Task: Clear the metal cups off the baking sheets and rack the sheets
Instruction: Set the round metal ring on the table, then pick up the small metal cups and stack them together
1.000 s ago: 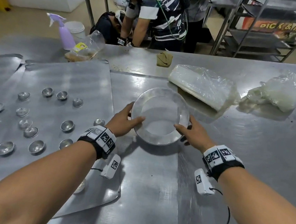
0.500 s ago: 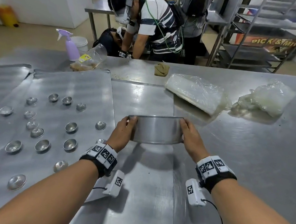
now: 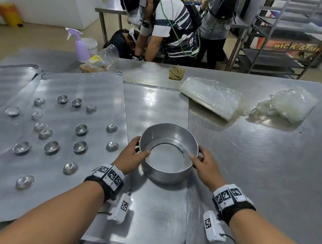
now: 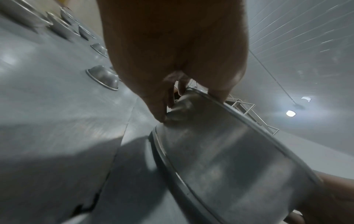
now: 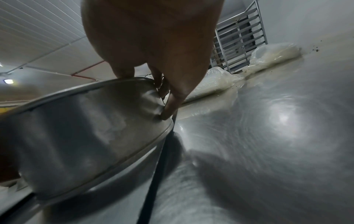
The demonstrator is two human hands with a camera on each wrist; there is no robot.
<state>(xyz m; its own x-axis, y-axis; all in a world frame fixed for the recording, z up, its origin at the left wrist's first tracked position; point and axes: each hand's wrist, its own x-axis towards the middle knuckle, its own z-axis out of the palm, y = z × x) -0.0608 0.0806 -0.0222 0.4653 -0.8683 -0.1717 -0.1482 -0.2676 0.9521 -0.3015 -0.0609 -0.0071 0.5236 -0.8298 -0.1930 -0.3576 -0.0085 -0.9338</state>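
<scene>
A round metal pan (image 3: pixel 165 173) is in the middle of the head view, mouth up, low over the middle baking sheet (image 3: pixel 157 105). My left hand (image 3: pixel 141 146) grips its left rim, thumb inside and fingers outside. My right hand (image 3: pixel 197 154) grips the right rim the same way. The wrist views show the pan (image 4: pixel 229 159) (image 5: pixel 86 128) tilted, with fingers (image 4: pixel 159 109) (image 5: pixel 172 104) curled on its wall. Several small metal cups (image 3: pixel 81 129) lie spread over the left baking sheet (image 3: pixel 65 85). Another sheet (image 3: pixel 3 79) lies further left.
Two plastic bags (image 3: pixel 211 97) (image 3: pixel 287 103) lie at the back right of the steel table. A purple spray bottle (image 3: pixel 81 45), a bag of food (image 3: pixel 101 61) and a cloth (image 3: pixel 176 72) sit at the far edge. People (image 3: pixel 171 24) work behind it; a sheet rack (image 3: pixel 282 35) stands back right.
Both hands have turned the pan from its flat face toward me, through side-on, to mouth up. It now sits lower and nearer to me.
</scene>
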